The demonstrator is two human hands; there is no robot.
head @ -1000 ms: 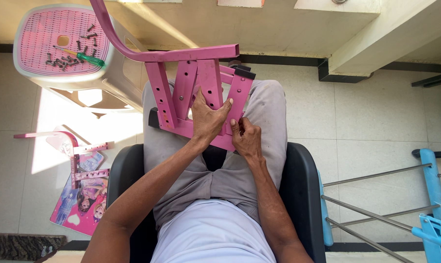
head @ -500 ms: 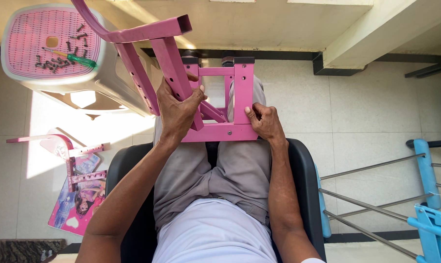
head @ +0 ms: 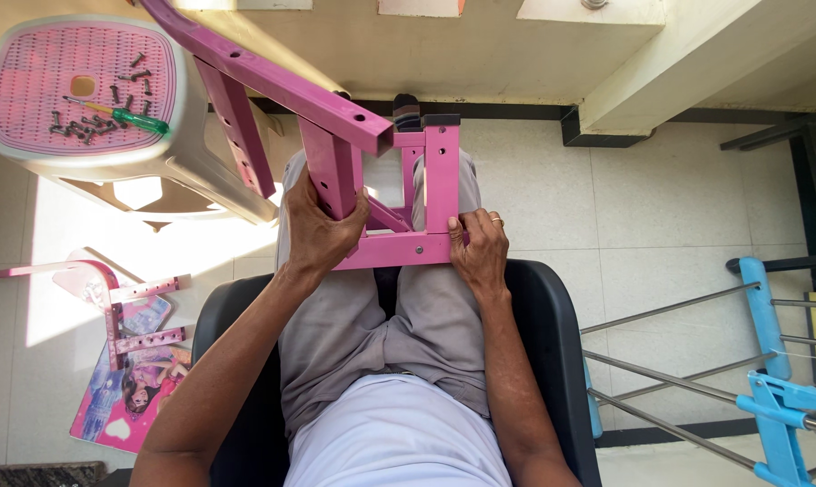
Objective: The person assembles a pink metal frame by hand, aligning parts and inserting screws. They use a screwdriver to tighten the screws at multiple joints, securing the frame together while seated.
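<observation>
Frame: a pink metal frame (head: 399, 194) stands on the lap of a person seated in a black chair (head: 552, 334), over the knees.
Left hand: the left hand (head: 322, 230) is wrapped tight around one upright bar of the frame, fingers curled behind it.
Right hand: the right hand (head: 478, 248) pinches the right end of the bottom crossbar; its fingertips fold over the edge.
Hidden: the long slanted bar runs out of view at the top left, so its far end cannot be seen. The feet are mostly covered by the frame.
Hard to make out: the small dark screws (head: 87, 122) on the pink stool (head: 83, 86) are too tiny to count; a green-handled screwdriver (head: 119, 114) lies among them.
Package: a flat pink printed card (head: 133, 397) with cartoon figures lies on the floor at the left, partly under loose pink frame parts (head: 110, 302).
Cut off: a blue and steel drying rack (head: 769, 388) leaves the picture at the right.
</observation>
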